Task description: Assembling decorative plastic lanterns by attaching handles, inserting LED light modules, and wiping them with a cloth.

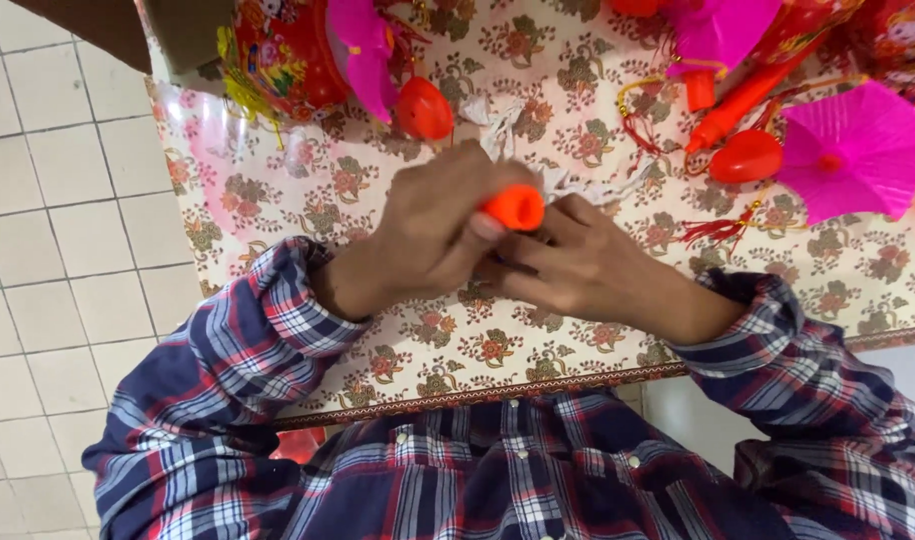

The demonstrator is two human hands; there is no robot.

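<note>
Hands meet over the middle of the bench (pixel 278 200), which wears a floral cloth. The left hand (pixel 433 230) has its fingers curled tight around an orange plastic tube (pixel 515 207), whose open end faces the camera; the right hand (pixel 578 265) touches it from below, fingers closed against it. Behind lie a pink paper umbrella (pixel 858 150), red bulbs (pixel 423 110) and white scraps (pixel 498 125).

Illumination is bright and even; glare marks the glossy floral plastic tablecloth (pixel 240 150); both hands show motion blur.
</note>
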